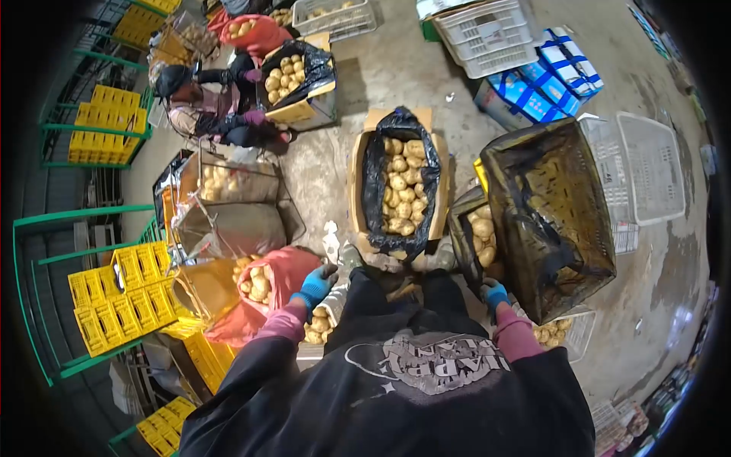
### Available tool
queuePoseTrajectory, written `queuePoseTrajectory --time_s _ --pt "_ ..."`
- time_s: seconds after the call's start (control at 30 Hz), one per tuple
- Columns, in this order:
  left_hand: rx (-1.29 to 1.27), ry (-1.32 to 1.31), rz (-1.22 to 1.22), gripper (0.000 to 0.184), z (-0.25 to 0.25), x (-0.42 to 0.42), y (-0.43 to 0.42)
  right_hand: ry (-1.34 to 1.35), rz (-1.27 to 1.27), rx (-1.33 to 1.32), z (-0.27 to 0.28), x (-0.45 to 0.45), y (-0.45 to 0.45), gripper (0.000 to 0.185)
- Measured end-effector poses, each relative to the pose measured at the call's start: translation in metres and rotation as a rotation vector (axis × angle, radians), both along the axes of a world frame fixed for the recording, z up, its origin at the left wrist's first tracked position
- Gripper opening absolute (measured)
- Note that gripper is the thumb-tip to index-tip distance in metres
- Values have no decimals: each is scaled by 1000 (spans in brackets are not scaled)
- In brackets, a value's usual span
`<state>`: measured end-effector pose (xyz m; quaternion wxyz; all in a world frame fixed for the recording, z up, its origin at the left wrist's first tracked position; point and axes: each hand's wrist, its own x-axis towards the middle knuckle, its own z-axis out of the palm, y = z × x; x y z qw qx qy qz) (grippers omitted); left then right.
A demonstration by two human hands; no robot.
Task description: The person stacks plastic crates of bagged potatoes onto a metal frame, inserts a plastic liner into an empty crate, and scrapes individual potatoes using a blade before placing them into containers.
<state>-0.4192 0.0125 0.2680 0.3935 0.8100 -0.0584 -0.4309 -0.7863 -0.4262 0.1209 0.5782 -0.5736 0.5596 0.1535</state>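
My left hand (317,285), in a blue glove with dark fingertips, hangs beside my left leg near a red mesh sack (293,266). Its fingers are loosely stretched, with nothing visible in them. The sack's mouth shows potatoes (260,282). My right hand (494,293), gloved alike, is by my right leg at the near end of a black-lined container of potatoes (483,232); its small visible fingers look apart and empty. In front of my feet stands a cardboard box (355,183) with a black plastic liner (373,190), full of potatoes (403,183).
A dirty dark crate (548,213) leans at right, with white crates (651,167) behind it. Blue bags (537,87) stand farther off. At left are yellow crates (122,297), green rails (84,217) and a seated person (221,114) beside another potato box (312,110).
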Motion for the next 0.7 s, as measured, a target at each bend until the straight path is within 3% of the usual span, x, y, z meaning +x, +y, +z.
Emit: queuePoseTrajectory --time_s 0.1,0.17,0.2,0.3,0.33,0.37,0.4,0.43,0.47,0.53,0.6,0.67,0.7 --pt "41 63 32 34 -3 0 -6 50 48 -2 24 -18 22 37" --pt "32 73 -72 32 -17 4 6 69 104 -71 4 -48 21 36" --pt "51 66 -55 32 -29 3 18 58 158 -140 -7 -45 22 36" --pt "97 83 18 33 -25 8 44 272 27 12 16 -3 20 33" --pt "195 11 -86 34 -30 14 64 286 10 -9 26 17 23 33" --pt "169 47 66 34 -12 17 72 159 216 -140 46 40 31 35" --pt "33 126 186 32 -45 16 104 69 400 -276 76 54 37 38" --pt "40 90 76 28 -65 23 134 113 342 -296 90 65 43 40" --pt "30 203 272 25 -40 25 131 60 430 -426 92 72 43 42" --pt "77 217 397 17 -39 25 167 89 260 -470 138 98 38 44" --pt "174 243 377 18 -41 28 185 -34 -135 -774 108 59 18 49" --pt "326 207 364 18 -29 32 176 39 -374 -979 125 20 -3 54" --pt "368 199 299 21 -29 38 163 256 -403 -1093 125 -9 -16 54"
